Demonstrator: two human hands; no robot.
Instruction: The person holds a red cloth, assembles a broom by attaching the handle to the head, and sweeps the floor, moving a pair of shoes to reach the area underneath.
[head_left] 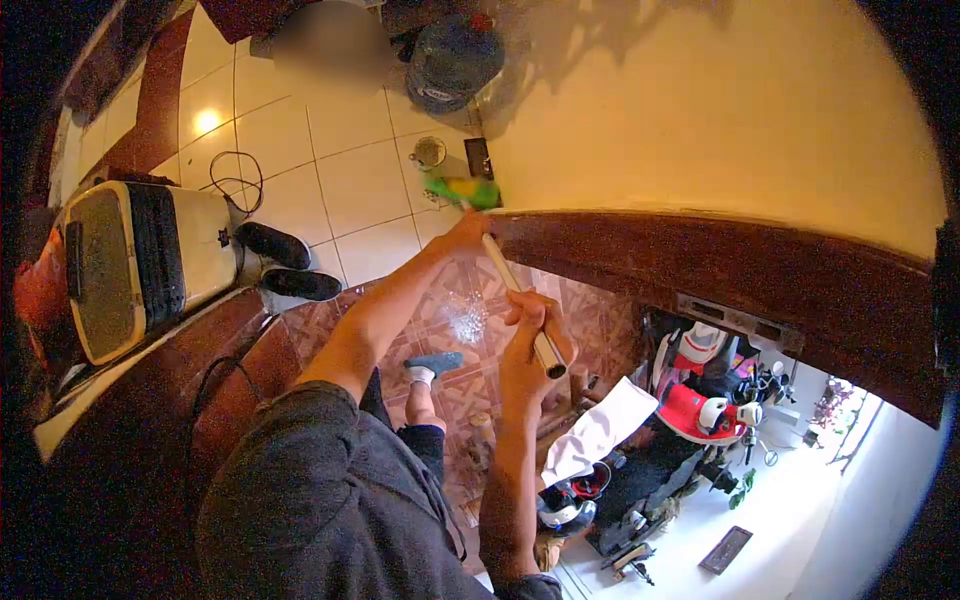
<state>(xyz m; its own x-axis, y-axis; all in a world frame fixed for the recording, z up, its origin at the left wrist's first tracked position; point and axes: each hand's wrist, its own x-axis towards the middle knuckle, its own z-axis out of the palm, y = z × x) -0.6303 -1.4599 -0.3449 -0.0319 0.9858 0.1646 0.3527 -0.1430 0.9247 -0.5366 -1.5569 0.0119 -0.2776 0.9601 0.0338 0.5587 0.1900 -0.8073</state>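
Observation:
A broom with a pale handle and a green head is held in both my hands. My left hand is closed round the handle just below the head. Further down, near the handle's end, my right hand has its fingers wrapped round it. The green head is smeared by motion beside the yellow wall, over the white tiles. Close to it are a small round container and a dark flat object. My foot in a blue-grey slipper stands on the patterned floor.
A dark brown ledge runs along the wall. On the left are a pale boxy case, a pair of black shoes and a loose cable. A denim bag-like item is at the top; a red scooter and white cloth are at the lower right.

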